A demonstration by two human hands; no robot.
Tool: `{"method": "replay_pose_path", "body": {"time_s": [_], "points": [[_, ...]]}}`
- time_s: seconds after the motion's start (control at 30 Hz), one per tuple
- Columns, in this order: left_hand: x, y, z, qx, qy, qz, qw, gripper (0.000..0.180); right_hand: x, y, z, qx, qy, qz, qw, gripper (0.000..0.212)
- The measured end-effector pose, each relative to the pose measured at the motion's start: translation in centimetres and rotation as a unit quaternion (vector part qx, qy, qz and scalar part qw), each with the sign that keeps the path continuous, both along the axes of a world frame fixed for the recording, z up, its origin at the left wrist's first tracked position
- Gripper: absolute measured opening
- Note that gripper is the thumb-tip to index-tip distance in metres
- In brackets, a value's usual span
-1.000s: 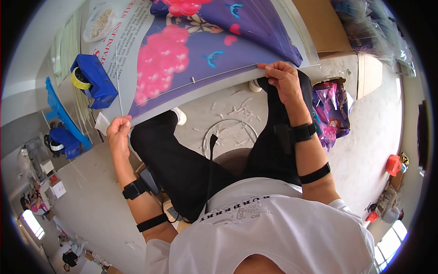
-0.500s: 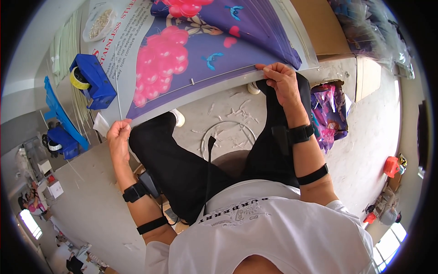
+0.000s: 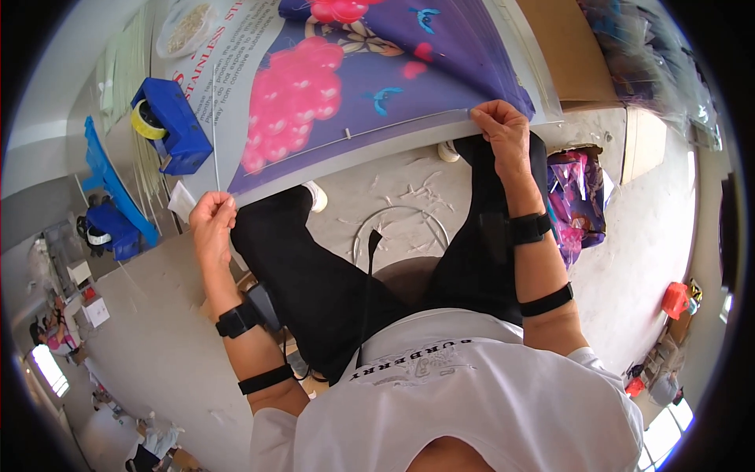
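Note:
A large purple printed sheet [image 3: 370,86] with pink flower shapes and blue birds lies over the table's front edge above my knees. My right hand [image 3: 503,130] pinches the sheet's near right corner, fingers closed on its edge. My left hand [image 3: 211,220] is at the sheet's near left corner, fingers closed on a thin white strip [image 3: 214,126] that runs up along the sheet's left side. Both forearms wear black bands.
A blue tape dispenser [image 3: 169,126] with a yellow roll sits left of the sheet. A blue tray [image 3: 118,193] lies further left. A purple foil bag [image 3: 582,197] is on the floor to my right, with paper scraps and a wire hoop [image 3: 401,228] between my legs.
My left hand has risen from the table edge and now holds the thin strip upright. My right hand keeps its pinch on the sheet's corner, barely shifted.

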State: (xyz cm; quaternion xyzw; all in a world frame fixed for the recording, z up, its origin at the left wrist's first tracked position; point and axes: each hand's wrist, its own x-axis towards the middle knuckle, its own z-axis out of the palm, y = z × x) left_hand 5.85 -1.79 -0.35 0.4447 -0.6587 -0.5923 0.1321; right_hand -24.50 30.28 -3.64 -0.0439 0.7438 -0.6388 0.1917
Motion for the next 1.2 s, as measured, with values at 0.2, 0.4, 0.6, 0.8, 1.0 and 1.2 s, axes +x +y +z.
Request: {"method": "replay_pose_path", "body": {"time_s": [0.2, 0.4, 0.6, 0.8, 1.0, 1.2], "points": [[-1.0, -0.4, -0.6, -0.071, -0.044, 0.025, 0.996, 0.002, -0.9, -0.1, -2.2, 0.095, 0.122, 0.018, 0.988, 0.008], [-2.5, -0.4, -0.3, -0.094, -0.041, 0.061, 0.993, 0.004, -1.2, -0.6, -1.9, 0.147, 0.174, 0.022, 0.974, 0.009], [-3.4, -0.9, -2.4, -0.128, -0.102, 0.07, 0.984, 0.007, -1.3, -1.1, -2.1, 0.175, 0.183, 0.007, 0.967, 0.01], [-2.2, -1.7, -4.5, -0.167, -0.07, 0.057, 0.982, 0.008, -1.4, -1.2, -2.0, 0.229, 0.228, 0.025, 0.946, 0.013], [-2.8, -1.1, -2.8, -0.133, -0.095, 0.061, 0.985, 0.008, -0.7, -1.5, -1.5, 0.251, 0.165, -0.012, 0.954, 0.013], [-3.1, -0.9, -2.4, -0.129, -0.098, 0.07, 0.984, 0.008, -0.4, -1.9, -0.4, 0.277, 0.138, -0.018, 0.951, 0.014]]}}
